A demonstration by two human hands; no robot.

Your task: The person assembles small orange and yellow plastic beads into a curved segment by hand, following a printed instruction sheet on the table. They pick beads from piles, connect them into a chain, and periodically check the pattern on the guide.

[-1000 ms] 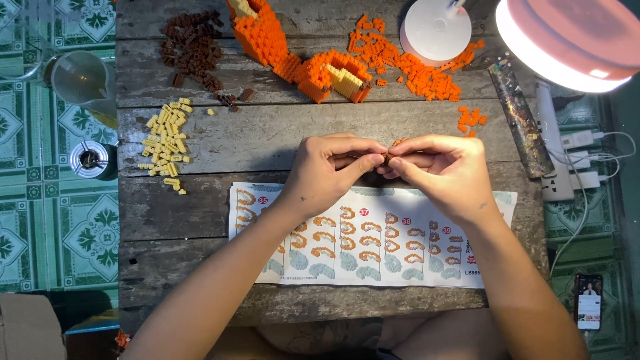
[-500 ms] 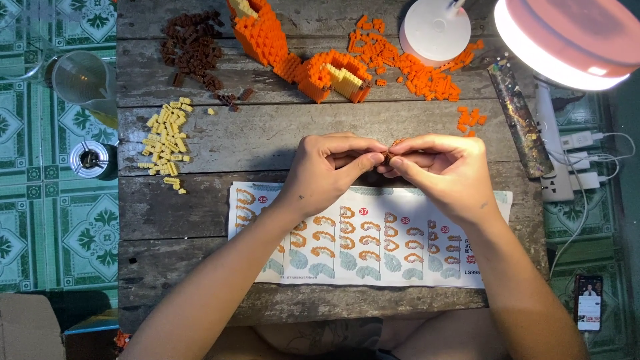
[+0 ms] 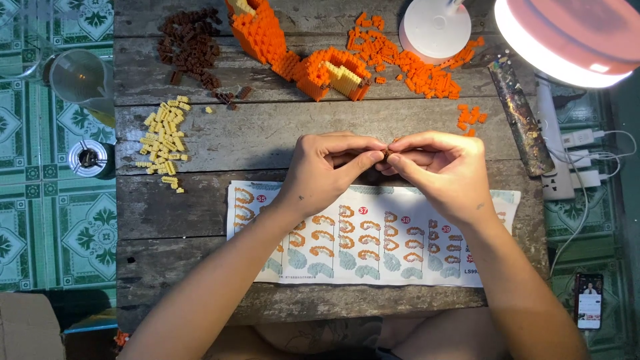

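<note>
Weathered grey planks make up the table [image 3: 200, 213], set over green patterned floor tiles [image 3: 53, 220] at the left edge of the frame. Across the lower middle lies a printed instruction sheet [image 3: 360, 260]. A pink-rimmed lamp [image 3: 567, 37] glows at the upper right. At top centre sits a part-built orange block model [image 3: 300, 57], with loose orange bricks [image 3: 413, 67] to its right, brown bricks [image 3: 190, 47] at upper left and yellow bricks [image 3: 163, 137] below those.

At the centre, the left hand [image 3: 327, 170] and right hand [image 3: 440, 173] meet, fingers pressed together, pinching a tiny brown piece [image 3: 387, 154] between the tips. It looks light, rigid and easily dropped, best held by its side faces.
</note>
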